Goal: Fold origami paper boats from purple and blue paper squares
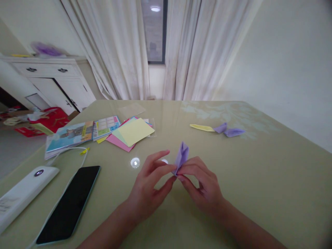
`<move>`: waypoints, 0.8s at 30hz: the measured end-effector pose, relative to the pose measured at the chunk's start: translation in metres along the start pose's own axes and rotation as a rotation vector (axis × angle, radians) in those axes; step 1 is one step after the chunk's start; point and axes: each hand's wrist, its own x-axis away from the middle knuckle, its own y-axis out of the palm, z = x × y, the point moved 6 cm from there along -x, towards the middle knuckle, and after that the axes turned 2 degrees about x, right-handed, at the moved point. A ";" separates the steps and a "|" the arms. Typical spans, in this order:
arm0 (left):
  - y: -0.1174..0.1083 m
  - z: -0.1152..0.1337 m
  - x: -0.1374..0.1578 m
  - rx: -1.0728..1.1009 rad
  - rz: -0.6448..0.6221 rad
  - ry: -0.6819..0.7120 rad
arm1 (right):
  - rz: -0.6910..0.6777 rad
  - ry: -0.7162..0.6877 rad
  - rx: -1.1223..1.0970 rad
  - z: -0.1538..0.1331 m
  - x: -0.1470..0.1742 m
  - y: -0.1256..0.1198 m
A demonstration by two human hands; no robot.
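Observation:
A folded piece of purple paper (182,154) stands up between my fingertips, above the near middle of the table. My left hand (151,185) pinches its lower left edge between thumb and finger, with the other fingers raised. From the other side, my right hand (203,181) pinches the bottom corner with thumb and forefinger. The paper's upper part shows an open fold; its lowest tip is partly hidden by my fingers. Farther off to the right lie a folded yellow paper strip (202,128) and folded purple paper pieces (234,132), touching end to end.
Loose coloured paper sheets (135,133) lie fanned out at left centre, beside booklets (71,136) and a clear plastic sleeve (132,110). At the near left are a black-screened phone (71,204), a white power bank (26,193) and a white cable (84,159). The table (259,193) ends at a wall.

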 end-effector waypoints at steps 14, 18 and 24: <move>0.000 -0.011 0.002 -0.099 -0.091 0.022 | -0.277 -0.093 0.099 -0.003 0.001 0.012; -0.004 -0.018 -0.002 -0.135 -0.080 0.001 | -0.271 -0.090 0.145 0.002 0.003 0.012; -0.020 -0.032 -0.011 -0.026 -0.022 -0.123 | 0.130 0.098 0.242 0.031 -0.007 -0.030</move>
